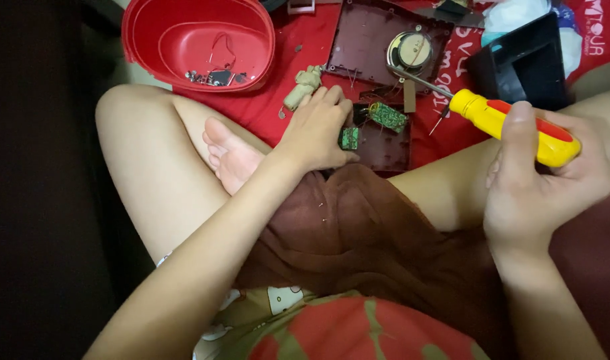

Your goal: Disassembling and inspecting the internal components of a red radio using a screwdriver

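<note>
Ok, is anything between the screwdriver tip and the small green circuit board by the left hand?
Nothing visible blocks it. The screwdriver, gripped in the right hand, has its shaft pointing toward the round speaker. The green circuit board lies exposed at the left hand fingertips, with open case between.

1 head-worn camera looked steeply down, close over the seated person's lap and crossed legs, facing forward toward the red cloth (265,110) ahead.
</note>
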